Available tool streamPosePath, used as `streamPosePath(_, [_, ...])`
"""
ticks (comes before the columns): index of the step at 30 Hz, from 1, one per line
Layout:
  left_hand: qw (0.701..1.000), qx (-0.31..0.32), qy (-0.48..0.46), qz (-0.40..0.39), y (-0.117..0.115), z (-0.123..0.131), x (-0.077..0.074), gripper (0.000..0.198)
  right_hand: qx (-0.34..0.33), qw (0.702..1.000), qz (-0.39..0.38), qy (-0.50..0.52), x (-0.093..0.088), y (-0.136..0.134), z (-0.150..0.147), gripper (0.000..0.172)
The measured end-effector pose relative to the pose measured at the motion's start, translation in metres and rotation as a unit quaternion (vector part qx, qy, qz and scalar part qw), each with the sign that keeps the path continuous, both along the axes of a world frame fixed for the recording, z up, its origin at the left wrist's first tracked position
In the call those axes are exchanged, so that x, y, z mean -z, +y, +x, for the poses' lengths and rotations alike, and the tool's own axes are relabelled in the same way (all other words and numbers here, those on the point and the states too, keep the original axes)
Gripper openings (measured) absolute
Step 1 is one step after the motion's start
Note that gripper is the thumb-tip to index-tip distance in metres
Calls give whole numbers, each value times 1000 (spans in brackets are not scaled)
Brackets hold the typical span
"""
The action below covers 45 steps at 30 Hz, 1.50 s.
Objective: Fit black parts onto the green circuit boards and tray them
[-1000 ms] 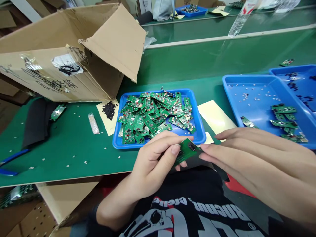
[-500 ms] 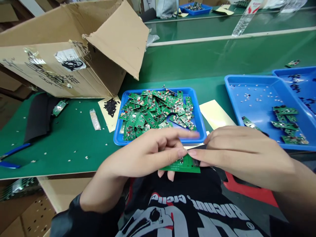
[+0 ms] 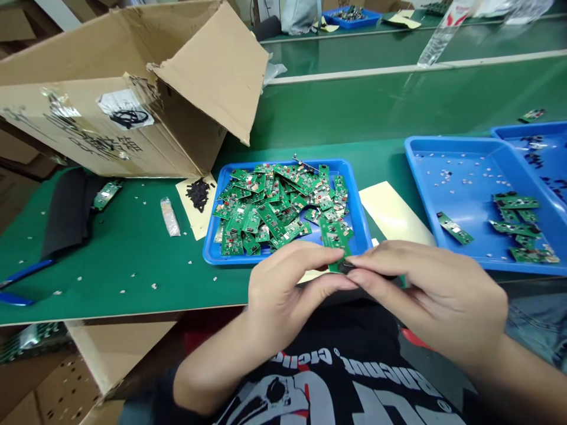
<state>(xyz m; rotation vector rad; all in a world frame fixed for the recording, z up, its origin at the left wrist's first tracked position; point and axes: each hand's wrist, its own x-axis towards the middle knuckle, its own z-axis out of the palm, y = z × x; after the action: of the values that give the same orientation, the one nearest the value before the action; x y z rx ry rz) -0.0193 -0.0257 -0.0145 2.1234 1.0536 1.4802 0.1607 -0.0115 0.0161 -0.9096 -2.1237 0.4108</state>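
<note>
A narrow green circuit board points away from me over the near right side of the blue tray. My left hand is closed, with thumb and fingertips pinching the board's near end. At that end sits a small black part, and the fingertips of my right hand are pinched on it. The fingers partly cover the part, so its exact kind is hidden. Beyond my hands lies the blue tray, heaped with similar boards.
Right of my hands is a larger blue tray with several boards and tiny pale bits. Another blue tray overlaps it. Small black pieces lie on yellow paper at left. An open cardboard box stands behind; blue-handled pliers lie far left.
The board has turned from lying crosswise near my shirt to pointing away over the tray. Both hands have shifted their hold, and my left fingers have curled in.
</note>
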Motion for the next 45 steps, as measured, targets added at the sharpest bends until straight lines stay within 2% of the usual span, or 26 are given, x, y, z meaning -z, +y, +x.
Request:
streamPosePath(4, [998,34,-36,34,8,-7,6,17,-35,996,-75,-27,-4,0,5,11])
streamPosePath(6, [997,50,-30,54,11,-12,6,17,-30,995,-85,-37,-6,1,9,10])
streamPosePath(12, [988,144,-14,61,17,-18,2,13,-44,996,-31,-75,-12,1,13,10])
streamPosePath(15, [984,166,-34,47,20,-17,0,12,-48,994,-16,-94,-15,0,12,13])
streamPosePath(19, [986,153,-62,28,22,-11,3,17,-43,995,-21,-91,-20,0,8,16])
streamPosePath(24, [986,97,-134,26,17,5,12,48,-26,995,24,-91,-19,-1,3,21])
streamPosePath(28, [991,86,-98,-1,14,9,13,37,-1,989,80,-122,-9,0,4,24])
streamPosePath(32, [996,77,-31,-27,14,6,7,28,-18,974,164,-153,1,2,10,14])
streamPosePath(36, [998,61,-12,-24,13,4,5,32,-13,976,159,-146,5,4,10,12])
streamPosePath(42, [997,68,35,-6,14,4,7,30,1,975,159,-156,13,5,3,27])
streamPosePath(45, [996,70,47,14,13,5,8,32,52,980,141,-130,17,6,2,23])
